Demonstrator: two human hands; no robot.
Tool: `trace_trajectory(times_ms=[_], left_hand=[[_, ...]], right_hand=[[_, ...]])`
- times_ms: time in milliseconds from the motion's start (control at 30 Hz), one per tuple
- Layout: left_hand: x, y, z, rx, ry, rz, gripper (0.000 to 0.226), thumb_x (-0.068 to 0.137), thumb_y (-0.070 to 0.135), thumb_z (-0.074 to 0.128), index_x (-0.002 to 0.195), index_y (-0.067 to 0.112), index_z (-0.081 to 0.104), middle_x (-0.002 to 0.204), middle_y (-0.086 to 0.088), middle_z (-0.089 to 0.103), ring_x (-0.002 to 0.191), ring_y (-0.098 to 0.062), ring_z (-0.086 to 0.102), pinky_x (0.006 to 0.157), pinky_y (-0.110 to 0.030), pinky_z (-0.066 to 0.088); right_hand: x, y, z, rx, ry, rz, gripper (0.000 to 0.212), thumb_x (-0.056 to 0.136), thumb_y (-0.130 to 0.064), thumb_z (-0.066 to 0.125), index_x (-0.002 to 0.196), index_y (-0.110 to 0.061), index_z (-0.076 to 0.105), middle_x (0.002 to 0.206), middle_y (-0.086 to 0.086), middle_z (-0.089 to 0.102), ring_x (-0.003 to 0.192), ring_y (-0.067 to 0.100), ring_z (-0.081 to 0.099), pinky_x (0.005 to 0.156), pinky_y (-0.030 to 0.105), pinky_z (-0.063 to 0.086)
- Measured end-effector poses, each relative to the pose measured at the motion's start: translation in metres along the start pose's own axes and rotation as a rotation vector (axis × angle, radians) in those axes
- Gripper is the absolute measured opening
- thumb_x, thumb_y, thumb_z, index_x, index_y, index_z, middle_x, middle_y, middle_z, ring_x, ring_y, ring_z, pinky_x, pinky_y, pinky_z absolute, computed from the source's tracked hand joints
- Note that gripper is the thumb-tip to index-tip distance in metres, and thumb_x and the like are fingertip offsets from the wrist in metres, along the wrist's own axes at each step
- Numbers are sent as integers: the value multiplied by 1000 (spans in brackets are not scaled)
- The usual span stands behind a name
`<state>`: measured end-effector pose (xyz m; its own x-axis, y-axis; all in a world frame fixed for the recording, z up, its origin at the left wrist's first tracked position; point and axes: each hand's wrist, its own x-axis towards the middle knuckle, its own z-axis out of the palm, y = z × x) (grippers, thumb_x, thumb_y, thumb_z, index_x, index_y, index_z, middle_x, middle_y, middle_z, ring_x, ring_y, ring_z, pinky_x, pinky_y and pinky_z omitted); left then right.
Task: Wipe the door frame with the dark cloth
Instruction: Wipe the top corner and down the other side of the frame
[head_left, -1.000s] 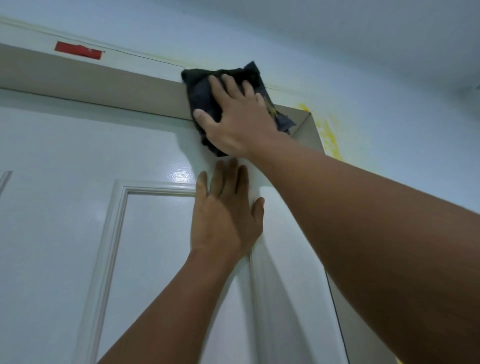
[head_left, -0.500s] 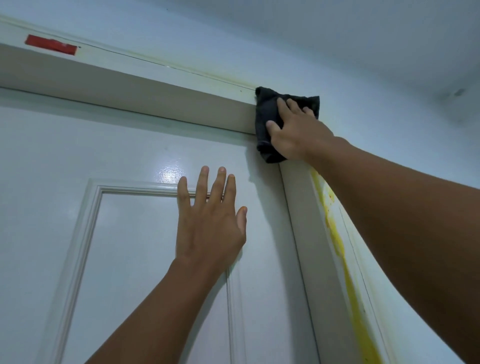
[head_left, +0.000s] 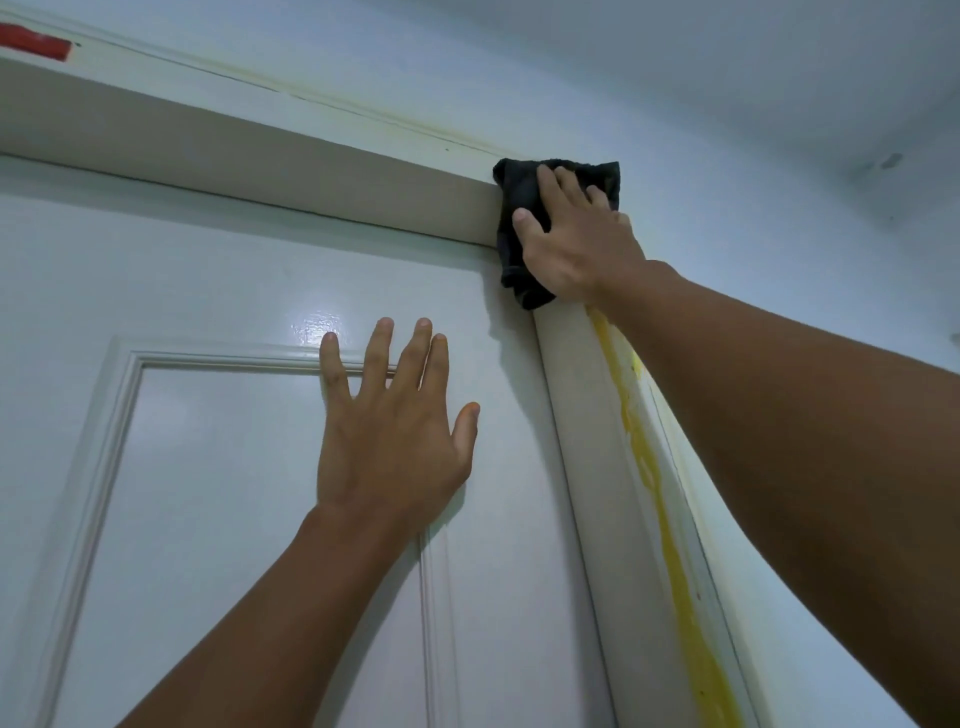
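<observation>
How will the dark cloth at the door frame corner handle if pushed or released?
Probably floppy: the dark cloth bunches and folds at the door frame corner. Likely light, since the right hand pins it with flat fingers alone. Released, it would probably fall.

The left hand (head_left: 389, 441) and right hand (head_left: 576, 254) were bare, with short, neatly trimmed fingernails. The left forearm (head_left: 291, 623) and right forearm (head_left: 805, 441) were uncovered as far as the view reached.
</observation>
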<state>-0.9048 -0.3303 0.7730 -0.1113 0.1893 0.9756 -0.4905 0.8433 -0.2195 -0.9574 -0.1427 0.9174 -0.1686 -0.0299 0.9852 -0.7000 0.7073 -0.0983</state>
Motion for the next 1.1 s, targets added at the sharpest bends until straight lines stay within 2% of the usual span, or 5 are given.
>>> trace_trajectory(times_ms=[233,500,767,967,1100], left_hand=[[-7,29,1,-29,-26,-47,79,92,49,27,157,3,29,166,-14,24,155,-40,10,120,-67,4],[-11,32,4,-20,-2,-11,77,95,46,26,156,0,28,166,-16,25,155,-41,8,122,-62,8],[-13,32,5,-38,-6,47,77,95,46,26,153,-2,32,164,-19,26,156,-39,8,123,-59,10],[-12,32,4,-27,14,51,76,94,45,29,153,-2,33,164,-20,27,155,-38,13,123,-59,11],[-13,32,5,-55,33,47,76,94,45,31,153,-2,35,163,-18,30,155,-36,14,124,-58,11]], right_hand=[[-73,16,9,-7,-12,7,58,108,-37,23,163,-24,9,172,-4,4,157,26,5,124,46,12],[-6,11,-6,26,-67,-10,61,107,-37,22,163,-23,2,172,-4,1,158,30,2,125,51,8],[-70,23,13,21,8,-31,60,107,-30,29,163,-20,10,170,-2,9,156,27,8,125,47,12],[-11,14,-5,1,-69,-25,65,106,-33,28,163,-20,0,172,-2,0,157,29,2,125,49,9],[-19,14,-1,51,-14,-30,68,102,-31,35,163,-15,6,169,1,12,155,29,13,123,47,14]])
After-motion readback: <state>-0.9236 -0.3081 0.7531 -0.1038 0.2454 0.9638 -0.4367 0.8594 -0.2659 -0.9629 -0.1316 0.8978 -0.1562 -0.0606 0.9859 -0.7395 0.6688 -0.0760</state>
